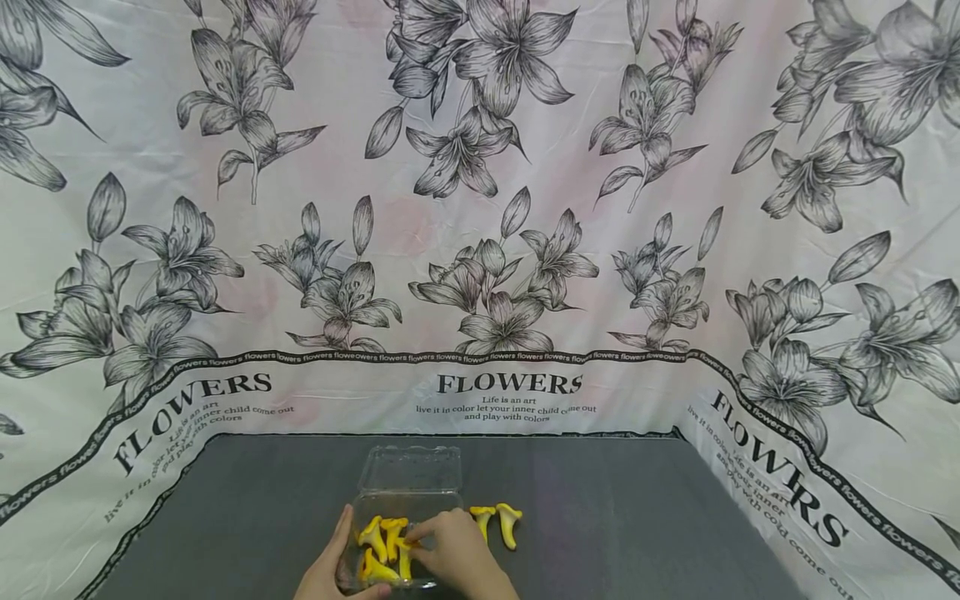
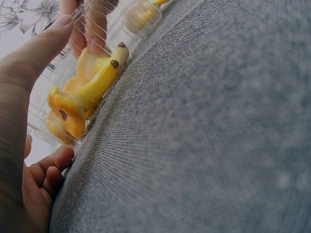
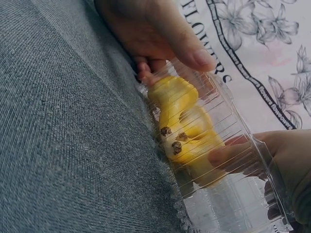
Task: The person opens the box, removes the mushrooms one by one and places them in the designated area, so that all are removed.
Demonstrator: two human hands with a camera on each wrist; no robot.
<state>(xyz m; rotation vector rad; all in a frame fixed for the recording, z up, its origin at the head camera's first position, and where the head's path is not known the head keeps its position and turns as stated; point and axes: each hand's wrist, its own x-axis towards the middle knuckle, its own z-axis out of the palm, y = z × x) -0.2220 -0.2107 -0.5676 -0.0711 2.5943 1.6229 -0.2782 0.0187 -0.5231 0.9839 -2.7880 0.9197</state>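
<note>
A clear plastic clamshell box (image 1: 427, 500) stands on the table with its lid (image 1: 411, 469) folded back. Several yellow chanterelle mushrooms (image 1: 372, 533) with dark-tipped stems lie inside it. My left hand (image 1: 328, 568) grips the box at its left side, the thumb over the near rim (image 3: 228, 94) and the fingers low along the wall. Reaching in from the right, my right hand (image 1: 459, 550) pinches a chanterelle (image 2: 90, 65) among the others, thumb and fingertips down inside the box. Part of that mushroom is hidden behind the fingers.
Two more yellow chanterelles (image 1: 509, 527) lie on the table just right of the box, one partly behind the right hand. The dark grey table (image 1: 615, 517) is bordered at the back and sides by a white flower-printed cloth (image 1: 510, 408).
</note>
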